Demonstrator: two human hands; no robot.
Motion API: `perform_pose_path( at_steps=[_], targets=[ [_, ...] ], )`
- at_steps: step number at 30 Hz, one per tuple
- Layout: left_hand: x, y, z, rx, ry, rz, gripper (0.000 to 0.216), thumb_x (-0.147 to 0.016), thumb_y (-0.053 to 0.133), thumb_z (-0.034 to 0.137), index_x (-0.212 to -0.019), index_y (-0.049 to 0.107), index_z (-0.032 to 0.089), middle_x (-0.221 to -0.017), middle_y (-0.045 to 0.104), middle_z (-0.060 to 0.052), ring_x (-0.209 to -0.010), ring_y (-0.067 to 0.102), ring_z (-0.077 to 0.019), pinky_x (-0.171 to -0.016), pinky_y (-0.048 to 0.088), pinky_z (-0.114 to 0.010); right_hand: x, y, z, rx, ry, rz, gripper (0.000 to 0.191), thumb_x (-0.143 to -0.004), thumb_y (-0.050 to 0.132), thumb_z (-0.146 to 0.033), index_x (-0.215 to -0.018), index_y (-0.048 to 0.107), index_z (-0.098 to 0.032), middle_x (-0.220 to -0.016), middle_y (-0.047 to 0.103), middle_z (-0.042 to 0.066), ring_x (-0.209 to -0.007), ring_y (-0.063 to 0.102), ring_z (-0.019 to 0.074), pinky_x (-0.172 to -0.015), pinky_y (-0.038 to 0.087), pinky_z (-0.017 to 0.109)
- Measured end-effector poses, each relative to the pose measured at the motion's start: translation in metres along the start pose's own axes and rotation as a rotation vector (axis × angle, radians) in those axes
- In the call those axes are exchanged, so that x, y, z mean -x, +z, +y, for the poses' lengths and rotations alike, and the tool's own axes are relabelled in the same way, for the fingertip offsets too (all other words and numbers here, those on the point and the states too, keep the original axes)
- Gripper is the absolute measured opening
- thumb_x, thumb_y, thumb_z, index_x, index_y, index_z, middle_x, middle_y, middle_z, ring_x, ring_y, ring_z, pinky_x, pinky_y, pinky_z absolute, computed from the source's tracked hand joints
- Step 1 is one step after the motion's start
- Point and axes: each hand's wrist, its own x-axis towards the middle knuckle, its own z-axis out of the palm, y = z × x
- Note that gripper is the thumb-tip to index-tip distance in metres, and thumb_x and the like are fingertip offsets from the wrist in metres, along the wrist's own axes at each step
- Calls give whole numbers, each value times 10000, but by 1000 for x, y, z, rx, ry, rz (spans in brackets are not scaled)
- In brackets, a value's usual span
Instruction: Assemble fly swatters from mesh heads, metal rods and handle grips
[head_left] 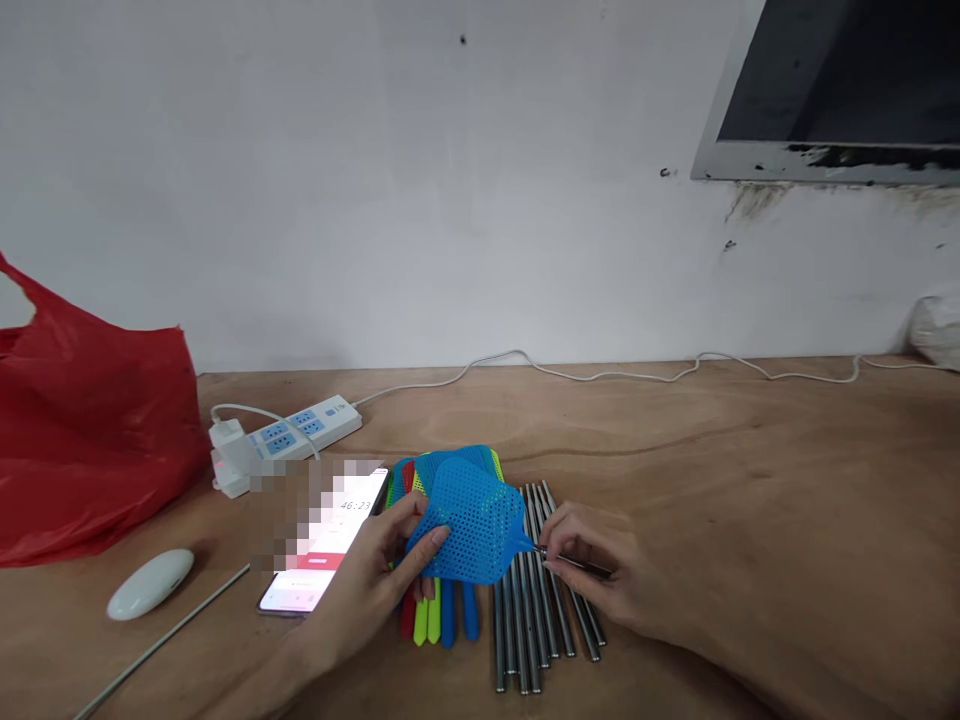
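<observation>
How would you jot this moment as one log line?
left hand: holds blue mesh head | right hand: grips metal rod at the head's neck | on wooden table: loose metal rods, coloured handles, lit phone

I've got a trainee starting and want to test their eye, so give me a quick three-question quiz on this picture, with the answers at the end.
1. True or false: in the picture, the red bag is to the left of the phone.
2. What does the right hand hold? A) the phone B) a rod C) the power strip
3. Fill in the colour: the left hand holds a ____ mesh head.

Key: 1. True. 2. B. 3. Blue.
</observation>
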Motion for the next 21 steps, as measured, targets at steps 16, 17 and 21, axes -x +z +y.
perform_pose_path(
  at_steps=[16,17,21],
  targets=[
    [-6,-1,29,60,-72,22,302,-931,595,493,-844,530,211,-565,623,57,-470,624,-126,-474,533,-220,-15,-7,-24,192,260,-122,197,-999,466,-330,-888,595,-231,-681,563,-42,-593,513,124,-564,342,251],
    [-7,-8,30,44,-81,43,303,-919,610,497,-856,537,209,-582,637,51,-486,636,-134,-493,546,-235,-12,-11,-21,207,263,-123,202,-1002,456,-334,-892,592,-232,-691,574,-36,-597,524,130,-569,350,255],
    [-13,-49,31,-19,-15,415,327,-838,693,506,-870,570,205,-662,643,47,-559,642,-134,-550,552,-243,8,-31,2,206,381,60,309,-1001,411,-383,-812,603,-232,-645,594,-16,-558,526,158,-539,374,269]
  ],
)
